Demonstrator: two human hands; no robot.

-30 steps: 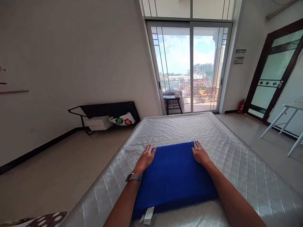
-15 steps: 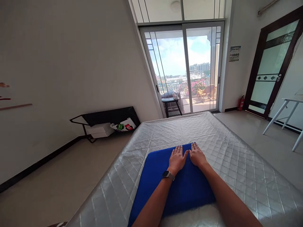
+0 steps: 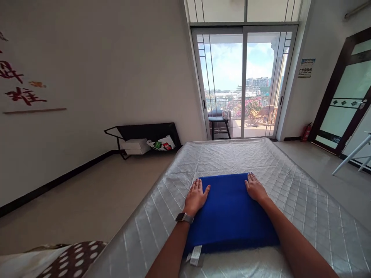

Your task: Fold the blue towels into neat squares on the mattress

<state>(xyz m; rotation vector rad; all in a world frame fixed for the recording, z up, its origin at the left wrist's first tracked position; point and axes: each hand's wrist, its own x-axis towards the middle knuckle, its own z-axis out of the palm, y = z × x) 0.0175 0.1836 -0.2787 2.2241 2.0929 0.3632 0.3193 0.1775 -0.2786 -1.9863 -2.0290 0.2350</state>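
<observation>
Between the left hand (image 3: 196,199) and the right hand (image 3: 255,188), the top of the blue cushion (image 3: 228,216) leaves an open lane, walled by the left forearm (image 3: 172,253) on one side and the right forearm (image 3: 290,243) on the other. Past the far edge, the quilted mattress (image 3: 226,158) spreads flat and free, with more room outside each arm. The near left corner is tighter: the left forearm crowds it, and a white label (image 3: 196,254) juts out there

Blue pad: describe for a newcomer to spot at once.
Find the quilted silver mattress before the glass sliding door. On its near part lies the blue pad, left hand and right hand at its far corners. Solid blue with a white label, it stands out from the silver.
</observation>
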